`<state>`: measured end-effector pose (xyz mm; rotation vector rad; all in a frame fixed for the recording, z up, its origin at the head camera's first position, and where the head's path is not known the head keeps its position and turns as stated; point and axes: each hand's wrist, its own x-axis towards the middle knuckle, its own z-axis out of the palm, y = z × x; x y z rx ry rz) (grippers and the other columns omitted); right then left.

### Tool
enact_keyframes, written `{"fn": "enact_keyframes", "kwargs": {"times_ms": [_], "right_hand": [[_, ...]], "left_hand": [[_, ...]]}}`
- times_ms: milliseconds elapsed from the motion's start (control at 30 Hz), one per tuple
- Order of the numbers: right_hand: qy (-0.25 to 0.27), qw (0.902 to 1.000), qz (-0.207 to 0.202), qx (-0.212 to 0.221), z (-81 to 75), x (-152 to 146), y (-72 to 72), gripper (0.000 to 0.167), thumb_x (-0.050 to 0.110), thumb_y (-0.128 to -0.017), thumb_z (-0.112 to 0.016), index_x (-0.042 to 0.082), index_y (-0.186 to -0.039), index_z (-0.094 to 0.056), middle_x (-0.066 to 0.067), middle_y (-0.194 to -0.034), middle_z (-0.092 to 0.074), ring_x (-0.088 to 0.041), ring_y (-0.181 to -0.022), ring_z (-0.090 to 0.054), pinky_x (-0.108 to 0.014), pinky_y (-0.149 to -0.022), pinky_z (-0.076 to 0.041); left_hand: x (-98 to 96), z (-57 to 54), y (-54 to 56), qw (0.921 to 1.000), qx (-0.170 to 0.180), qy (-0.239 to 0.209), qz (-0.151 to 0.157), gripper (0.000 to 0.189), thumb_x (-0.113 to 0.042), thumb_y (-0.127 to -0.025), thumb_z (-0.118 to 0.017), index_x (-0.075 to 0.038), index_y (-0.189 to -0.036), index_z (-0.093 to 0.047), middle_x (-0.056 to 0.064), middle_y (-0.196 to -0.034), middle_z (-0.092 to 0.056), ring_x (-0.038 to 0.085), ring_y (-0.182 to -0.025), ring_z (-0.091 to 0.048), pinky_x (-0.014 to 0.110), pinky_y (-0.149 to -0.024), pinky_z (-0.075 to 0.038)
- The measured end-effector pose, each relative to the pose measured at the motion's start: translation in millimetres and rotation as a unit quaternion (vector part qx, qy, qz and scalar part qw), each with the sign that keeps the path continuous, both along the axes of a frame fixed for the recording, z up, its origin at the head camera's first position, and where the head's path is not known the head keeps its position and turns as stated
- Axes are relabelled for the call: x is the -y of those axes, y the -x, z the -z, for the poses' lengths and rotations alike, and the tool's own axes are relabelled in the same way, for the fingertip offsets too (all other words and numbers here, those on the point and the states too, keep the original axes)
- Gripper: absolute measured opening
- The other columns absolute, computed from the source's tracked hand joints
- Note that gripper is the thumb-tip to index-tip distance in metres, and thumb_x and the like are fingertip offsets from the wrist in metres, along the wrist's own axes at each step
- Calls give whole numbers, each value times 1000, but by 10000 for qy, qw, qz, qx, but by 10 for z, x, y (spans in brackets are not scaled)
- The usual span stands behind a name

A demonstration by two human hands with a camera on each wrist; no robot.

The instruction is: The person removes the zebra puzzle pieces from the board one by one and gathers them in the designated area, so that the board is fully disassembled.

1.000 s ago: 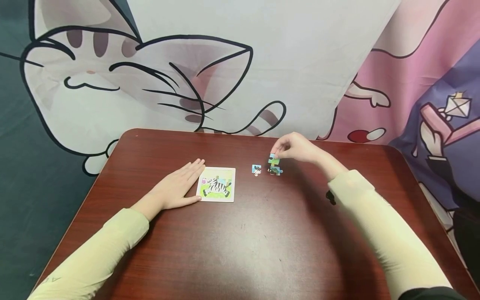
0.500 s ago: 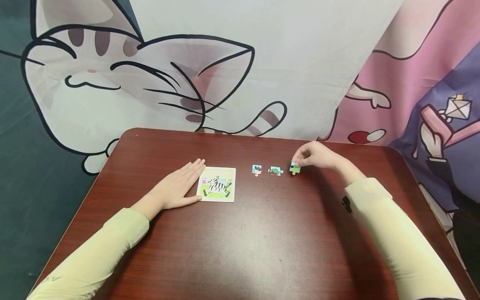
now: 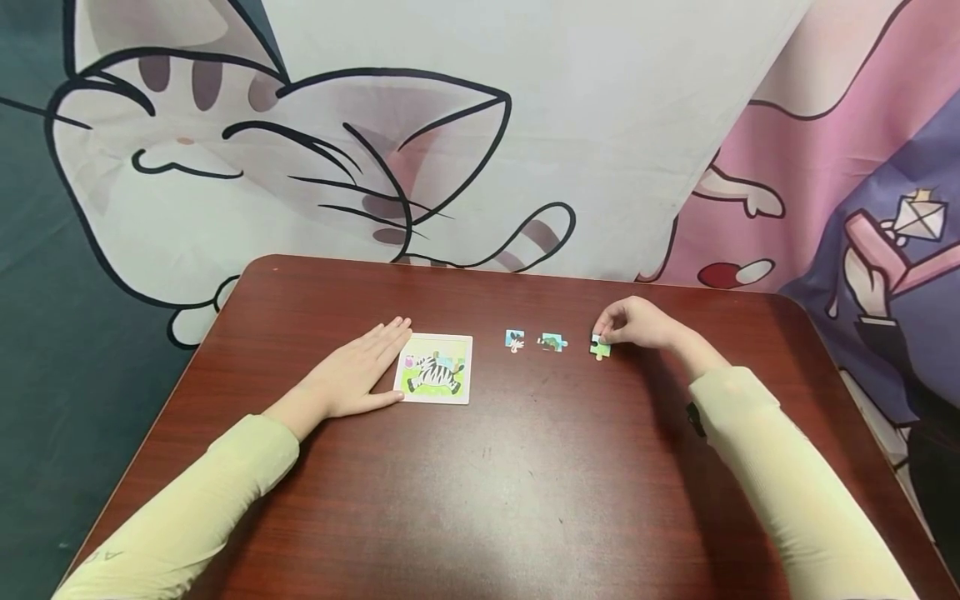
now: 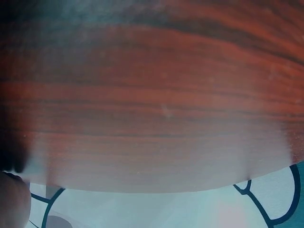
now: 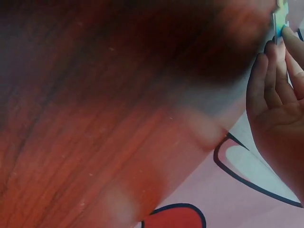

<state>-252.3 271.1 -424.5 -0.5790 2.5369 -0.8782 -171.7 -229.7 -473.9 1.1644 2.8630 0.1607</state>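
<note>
My right hand [image 3: 636,322] pinches a green and blue jigsaw puzzle piece [image 3: 600,347] between thumb and fingers, low over the table's far right part. In the right wrist view the same puzzle piece [image 5: 281,21] shows at the fingertips, at the top right corner. My left hand [image 3: 348,375] lies flat with fingers straight, touching the left edge of a white-framed zebra puzzle board [image 3: 432,398]. Two loose pieces lie between the board and my right hand: a blue and white piece [image 3: 514,340] and a blue-green piece [image 3: 552,342].
The dark reddish wooden table [image 3: 480,500] carries all of these things. Behind its far edge hangs a cloth backdrop [image 3: 600,125] printed with a cartoon cat. A dark object [image 3: 933,475] stands beyond the table's right edge.
My right hand has carried its puzzle piece rightward from above the blue-green piece, then slightly nearer to me. The left hand and the board have stayed put.
</note>
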Motion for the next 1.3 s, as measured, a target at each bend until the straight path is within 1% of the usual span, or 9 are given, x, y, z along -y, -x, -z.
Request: {"fn": "enact_keyframes", "kwargs": {"times_ms": [200, 400, 600, 800, 1033, 1167, 1300], "right_hand": [[-94, 9994, 204, -253, 57, 13, -39, 5, 2, -90, -81, -1, -94, -80, -8, -80, -76, -1, -73, -59, -16, -70, -49], [-86, 9983, 429, -395, 103, 23, -65, 5, 1, -89, -80, 1, -94, -81, -5, -80, -75, -2, -73, -58, -15, -71, -47], [-67, 9978, 452, -481, 116, 35, -73, 5, 0, -90, -77, 1, -94, -80, -5, -81, -74, -4, -74, -59, -16, -71, -47], [-19, 9977, 502, -461, 118, 35, -75, 4, 1, -91, -78, 2, -95, -79, -6, -82, -74, -7, -76, -60, -16, -72, -48], [34, 9976, 457, -515, 124, 10, -72, 5, 3, -92, -78, 2, -97, -79, -7, -85, -76, -6, -77, -60, -16, -73, -48], [31, 9970, 356, -694, 65, 49, -93, 6, 5, -94, -77, 5, -99, -80, -7, -91, -79, -7, -81, -61, -17, -76, -47], [149, 9965, 125, -816, -29, 188, -123, 8, 6, -95, -75, 8, -100, -80, -6, -95, -81, -10, -86, -65, -19, -79, -50]], "left_hand": [[-1, 17, 6, 10000, 15, 24, -10, 98, -58, -100, -60, 3, -167, -23, 18, -178, -19, 32, -166, -19, 47, -135, -24], [-3, 5, 1, 10000, 21, 21, 0, 97, -58, -100, -60, 4, -167, -24, 18, -177, -20, 32, -166, -20, 48, -135, -24], [-3, -13, -7, 10000, 63, 24, -41, 97, -58, -100, -60, 3, -167, -23, 18, -178, -19, 32, -166, -19, 47, -136, -24], [-1, -12, -2, 10000, 43, 15, -25, 97, -58, -100, -60, 3, -167, -23, 18, -178, -19, 32, -166, -19, 48, -135, -24], [-7, -15, 5, 10000, 26, 3, 7, 97, -57, -100, -60, 3, -167, -24, 18, -177, -20, 33, -166, -20, 48, -135, -25], [-14, -18, 6, 10000, 39, 15, 19, 97, -57, -100, -60, 3, -167, -23, 19, -177, -21, 33, -166, -20, 48, -135, -25], [-10, -19, -3, 10000, 69, 39, -14, 97, -57, -100, -60, 3, -167, -24, 18, -177, -20, 32, -166, -20, 48, -135, -25]]}}
